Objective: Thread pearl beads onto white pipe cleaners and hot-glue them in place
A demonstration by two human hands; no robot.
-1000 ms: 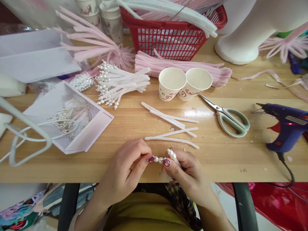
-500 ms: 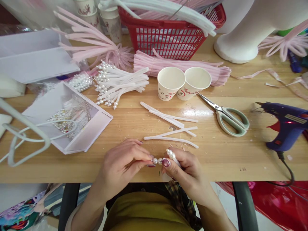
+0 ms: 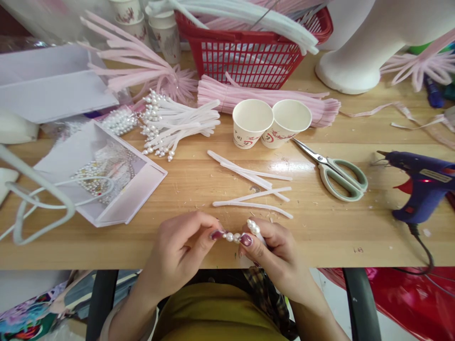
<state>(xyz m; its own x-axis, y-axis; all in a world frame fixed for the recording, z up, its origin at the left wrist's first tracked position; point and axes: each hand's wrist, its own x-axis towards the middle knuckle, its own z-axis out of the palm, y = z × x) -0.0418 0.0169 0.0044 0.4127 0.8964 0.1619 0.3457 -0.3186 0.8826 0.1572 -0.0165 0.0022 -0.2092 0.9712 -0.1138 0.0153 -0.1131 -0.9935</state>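
Observation:
Low over the table's front edge, my left hand (image 3: pixel 183 246) pinches the end of a short row of pearl beads (image 3: pixel 230 237) between thumb and fingertips. My right hand (image 3: pixel 275 251) is closed, its thumb pressing on the other end of that row. Out of the right fist sticks a white pipe cleaner (image 3: pixel 260 237) tipped with more pearl beads (image 3: pixel 253 227); the rest is hidden by the fingers. Just beyond my hands lie several loose white pipe cleaners (image 3: pixel 252 203). A bunch of pearl-tipped white pipe cleaners (image 3: pixel 188 121) rests farther back on the left.
Two paper cups (image 3: pixel 252 124) stand before a pink pipe-cleaner bundle (image 3: pixel 227 94) and a red basket (image 3: pixel 245 57). Scissors (image 3: pixel 341 177) and a lit glue gun (image 3: pixel 421 184) lie right. On the left are a bead-filled white box (image 3: pixel 145 189) and a white cable (image 3: pixel 64 203).
My left thumb and fingers have shifted their pinch on the bead row, the thumb rising and the wrist turning. My right hand has barely moved.

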